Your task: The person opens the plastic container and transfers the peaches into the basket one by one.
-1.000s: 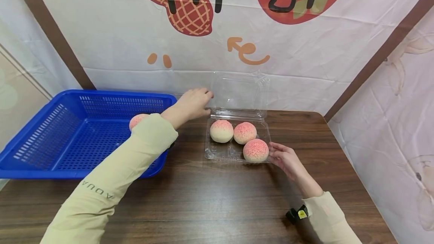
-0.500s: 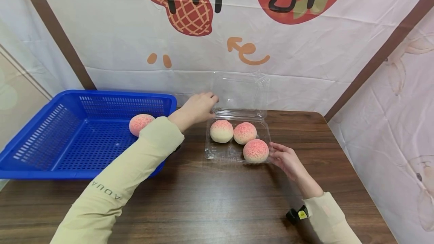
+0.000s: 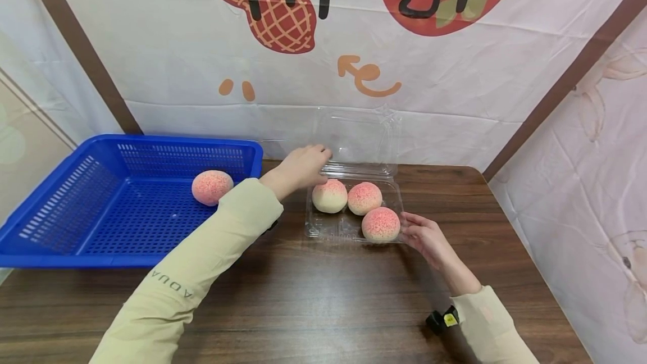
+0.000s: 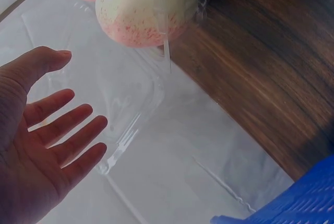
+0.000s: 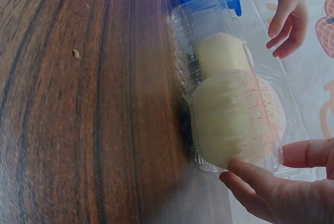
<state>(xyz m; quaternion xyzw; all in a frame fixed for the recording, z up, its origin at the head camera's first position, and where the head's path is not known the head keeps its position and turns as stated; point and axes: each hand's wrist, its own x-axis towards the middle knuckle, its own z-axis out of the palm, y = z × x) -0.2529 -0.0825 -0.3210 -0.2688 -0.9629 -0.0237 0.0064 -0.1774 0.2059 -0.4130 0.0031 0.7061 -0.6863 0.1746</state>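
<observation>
Clear plastic forms the hinged box (image 3: pixel 323 224), which I find seated on the wooden table (image 3: pixel 323 296), its lid (image 3: pixel 359 133) raised on the far side; I judge it is kept up there to leave the contents reachable from above. Three pink-speckled buns are inside: the far-left bun (image 3: pixel 330 198), the far-right bun (image 3: pixel 365 198) beside it, and the near-right bun (image 3: pixel 381 225), probably arranged so each takes its own share of the floor. My right-hand feed shows the right hand (image 3: pixel 428 243) with digits on both sides of the near-right corner, pinching the box wall, presumably to steady so light a shell. I record the left hand (image 3: pixel 303 167) with thumb and fingers apart and holding nothing, at the box's far left, between the far-left bun and the lid; its own view shows it clear of that bun. To the left, the blue basket (image 3: pixel 177 140) holds one further loose bun (image 3: pixel 211 187) against its right side; its place near the box would, in my judgement, suit a short reach.
</observation>
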